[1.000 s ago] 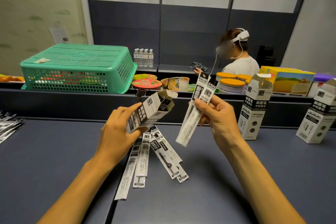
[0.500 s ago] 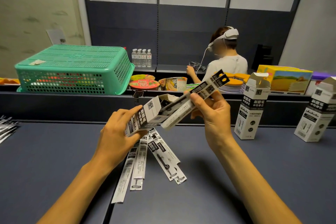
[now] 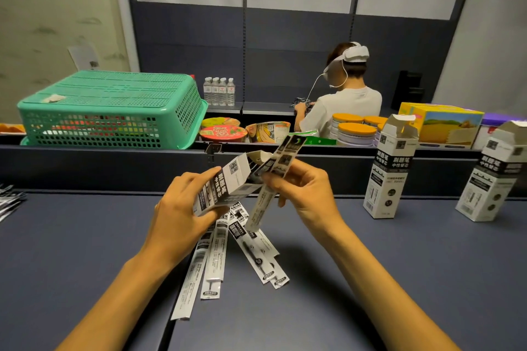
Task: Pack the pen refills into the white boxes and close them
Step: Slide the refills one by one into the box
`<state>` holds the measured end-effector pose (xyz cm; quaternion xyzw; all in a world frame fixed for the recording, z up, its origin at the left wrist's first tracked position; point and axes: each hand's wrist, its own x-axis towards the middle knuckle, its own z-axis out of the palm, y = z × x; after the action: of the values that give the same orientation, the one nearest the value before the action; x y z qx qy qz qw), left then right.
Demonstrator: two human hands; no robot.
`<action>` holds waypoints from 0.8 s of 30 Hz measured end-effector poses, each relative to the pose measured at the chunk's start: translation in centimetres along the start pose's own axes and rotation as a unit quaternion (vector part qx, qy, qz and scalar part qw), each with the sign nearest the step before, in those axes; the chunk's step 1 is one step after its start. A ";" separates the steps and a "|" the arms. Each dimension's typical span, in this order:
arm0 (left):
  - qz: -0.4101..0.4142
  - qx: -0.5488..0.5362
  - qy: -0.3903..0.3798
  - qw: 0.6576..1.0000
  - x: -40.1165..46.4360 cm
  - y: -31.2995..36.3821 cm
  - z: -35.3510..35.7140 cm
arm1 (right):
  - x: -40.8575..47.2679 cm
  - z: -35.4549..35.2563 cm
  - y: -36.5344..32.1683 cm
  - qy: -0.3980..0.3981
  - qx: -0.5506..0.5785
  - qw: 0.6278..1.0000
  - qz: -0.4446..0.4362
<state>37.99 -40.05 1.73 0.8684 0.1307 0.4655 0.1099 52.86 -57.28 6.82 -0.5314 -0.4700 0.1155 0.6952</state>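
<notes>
1. The left hand (image 3: 182, 214) is gripping a tilted white box (image 3: 225, 185) above the worktop (image 3: 399, 265).
2. The right hand (image 3: 308, 188) is pinching refill packets (image 3: 271, 185) beside the box's open end.
3. More loose refills (image 3: 216, 253) are lying below on the worktop.

Your two arms come up from the bottom of the picture, and both are bare. You wear no sleeves, no gloves, no watch and no rings. Your left hand (image 3: 182, 211) and right hand (image 3: 306, 194) have short, plain nails.
</notes>
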 end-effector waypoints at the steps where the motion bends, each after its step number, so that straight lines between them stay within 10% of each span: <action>1: 0.001 0.002 -0.001 1.000 0.0 0.0 0.0 | 0.0 0.1 0.2 -0.012 -0.012 1.000 0.007; 18: -0.005 -0.009 -0.003 1.000 0.1 -0.1 0.0 | 0.8 -1.7 -1.6 0.195 0.163 0.966 -0.046; 24: 0.003 0.000 -0.003 1.000 0.1 0.0 0.1 | 0.1 -0.4 -0.9 0.129 0.092 0.985 -0.072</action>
<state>38.10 -40.02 1.73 0.8700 0.1279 0.4634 0.1094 52.95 -57.87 7.64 -0.4405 -0.4008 0.0378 0.8025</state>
